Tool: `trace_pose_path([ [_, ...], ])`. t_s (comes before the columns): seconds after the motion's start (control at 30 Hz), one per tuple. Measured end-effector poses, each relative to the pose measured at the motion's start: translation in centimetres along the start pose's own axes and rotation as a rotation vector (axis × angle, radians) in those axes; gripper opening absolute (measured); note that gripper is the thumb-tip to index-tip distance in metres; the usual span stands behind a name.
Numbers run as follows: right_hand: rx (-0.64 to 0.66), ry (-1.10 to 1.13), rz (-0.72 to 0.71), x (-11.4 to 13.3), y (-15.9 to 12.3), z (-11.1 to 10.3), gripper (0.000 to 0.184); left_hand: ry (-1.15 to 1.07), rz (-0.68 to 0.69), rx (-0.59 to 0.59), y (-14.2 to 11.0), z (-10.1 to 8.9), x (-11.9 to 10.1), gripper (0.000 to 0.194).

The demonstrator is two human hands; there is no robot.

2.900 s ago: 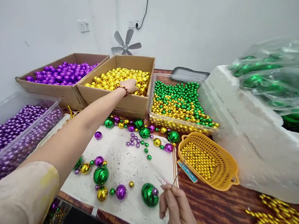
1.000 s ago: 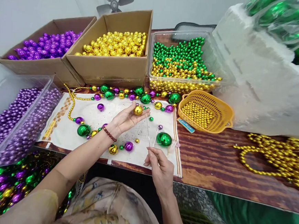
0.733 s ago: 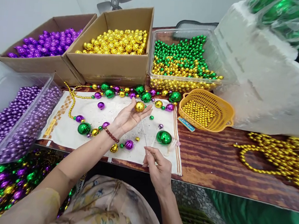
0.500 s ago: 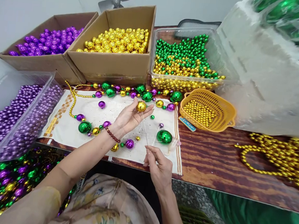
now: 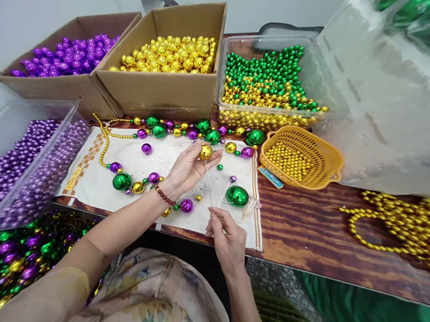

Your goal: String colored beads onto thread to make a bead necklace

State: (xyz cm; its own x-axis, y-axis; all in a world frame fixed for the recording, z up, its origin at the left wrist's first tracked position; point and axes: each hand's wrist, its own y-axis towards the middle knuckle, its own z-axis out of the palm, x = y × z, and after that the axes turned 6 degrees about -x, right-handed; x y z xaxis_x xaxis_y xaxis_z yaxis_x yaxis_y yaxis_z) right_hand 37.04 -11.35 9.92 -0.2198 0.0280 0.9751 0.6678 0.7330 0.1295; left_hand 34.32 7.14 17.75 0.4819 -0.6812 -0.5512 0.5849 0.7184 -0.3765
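Note:
My left hand (image 5: 189, 168), palm turned up, is closed on a shiny gold bead (image 5: 205, 152) with the thumb and fingers around it. A long thin needle (image 5: 209, 183) runs from this bead down to my right hand (image 5: 227, 236), whose thumb and fingertips pinch its lower end. White thread (image 5: 224, 194) lies between my right hand and a small purple bead (image 5: 233, 179) beside a large green bead (image 5: 237, 196). Loose on the white cloth (image 5: 101, 191) are a purple bead (image 5: 146, 148) and a small green bead (image 5: 220, 167). A beaded strand (image 5: 122, 181) passes partly behind my left wrist.
Cardboard boxes hold purple beads (image 5: 74, 53) and gold beads (image 5: 171, 53). A clear bin (image 5: 274, 110) has green and gold beads; another bin (image 5: 65, 119) holds purple ones. An orange basket (image 5: 323, 154) stands right of the cloth, with gold bead strands (image 5: 399, 225) farther right.
The view has shifted slightly. Both hands keep nearly the same pose, with the gold bead still in my left hand and the needle still pinched in my right.

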Motion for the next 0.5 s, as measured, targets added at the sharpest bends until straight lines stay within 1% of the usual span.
trace_pose_path([
  [0.2,-0.067,0.027,-0.010,0.0,0.3,0.7,0.019,0.029,0.028,0.043,-0.9,0.0,0.9,0.015],
  [0.33,-0.103,0.029,-0.025,0.3,0.9,1.1,0.019,0.074,0.063,0.049,-1.8,0.0,1.5,0.012],
  [0.5,-0.085,0.000,-0.051,0.4,1.4,0.7,0.021,0.148,0.124,0.071,-2.1,-0.1,1.0,0.014],
])
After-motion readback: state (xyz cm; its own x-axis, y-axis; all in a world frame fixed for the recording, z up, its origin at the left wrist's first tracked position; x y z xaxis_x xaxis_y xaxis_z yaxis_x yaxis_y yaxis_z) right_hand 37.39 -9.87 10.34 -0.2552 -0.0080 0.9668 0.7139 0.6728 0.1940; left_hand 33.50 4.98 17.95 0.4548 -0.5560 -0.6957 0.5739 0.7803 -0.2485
